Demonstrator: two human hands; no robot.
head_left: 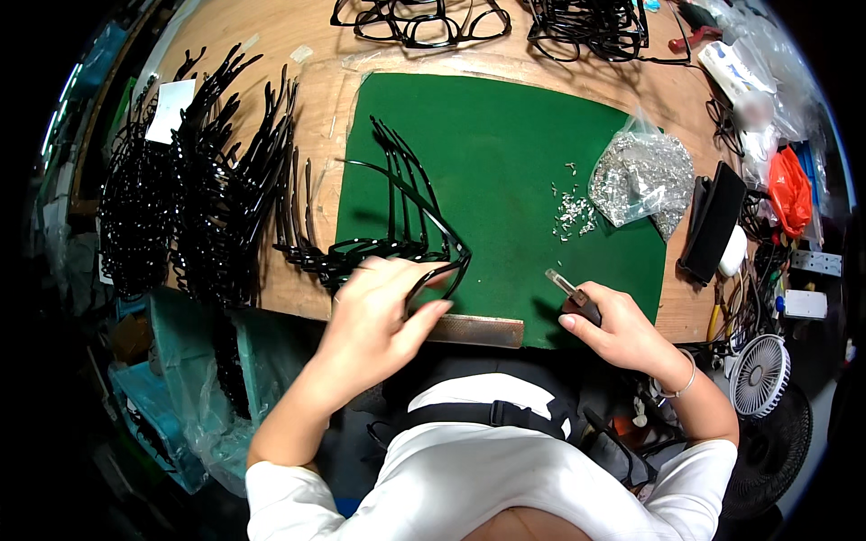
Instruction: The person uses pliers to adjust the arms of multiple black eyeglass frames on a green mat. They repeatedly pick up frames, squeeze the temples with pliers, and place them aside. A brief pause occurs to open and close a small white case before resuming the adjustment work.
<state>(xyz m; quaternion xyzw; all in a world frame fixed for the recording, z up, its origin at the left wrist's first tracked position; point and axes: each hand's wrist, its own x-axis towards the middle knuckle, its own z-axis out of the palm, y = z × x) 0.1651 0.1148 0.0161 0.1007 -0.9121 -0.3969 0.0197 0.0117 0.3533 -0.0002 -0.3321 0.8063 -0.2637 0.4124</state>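
Note:
My left hand [379,320], slightly blurred, is curled at a black glasses frame [451,261] at the front of a loose stack of similar frames [406,198], its fingertips partly hidden. My right hand [609,329] grips a small hand tool [580,302] with a dark handle and metal tip, held over the green mat [487,153]. Beyond it lie scattered tiny silvery pieces [573,212] and a clear bag [640,176] full of them. A metal strip [478,330] runs along the mat's near edge.
Bunches of black frames [207,198] fill the wooden table's [307,90] left side; more [586,27] lie at the back. At right are black cases [708,221], an orange plastic bag [787,189], cables and a white fan [758,374]. Teal plastic-lined bins [185,379] stand below left.

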